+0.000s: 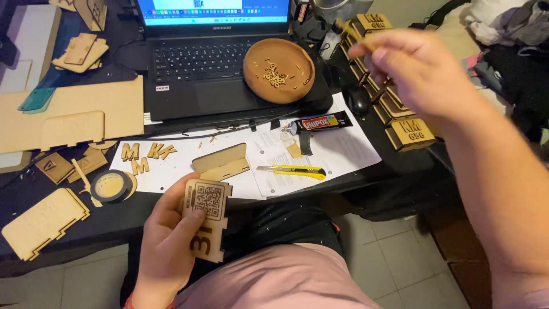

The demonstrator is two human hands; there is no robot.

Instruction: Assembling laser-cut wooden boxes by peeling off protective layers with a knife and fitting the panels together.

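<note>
Down near the lap, the left hand (168,240) is gripping a small laser-cut wooden plaque (207,217), thumb pressed on its face and fingers wrapped behind, so it's a firm hold. That plaque has a square engraved code pattern up top and raised wooden numerals glued below, held just off the edge of the desk (114,214). The right hand (420,71) is raised over at the right, kinda motion-blurred, fingers pinched narrow around a small wooden piece (350,31); I think it's a thin stick or bit of trim, but it's too blurry to say. Right under that hand is a row of finished wooden boxes (409,133), tan with dark engraved lettering on their tops, stacked along the right edge of the desk. On the white paper sheets (343,149) there's a black glue tube with a red and yellow label (317,123), a yellow utility knife (291,170), some loose wooden letters (140,154) and a flat wooden panel (221,162). Roll of tape (110,185) sits just left of the paper. Further back, a round wooden dish (278,70) full of tiny cut pieces rests on the black laptop (200,63).
</note>
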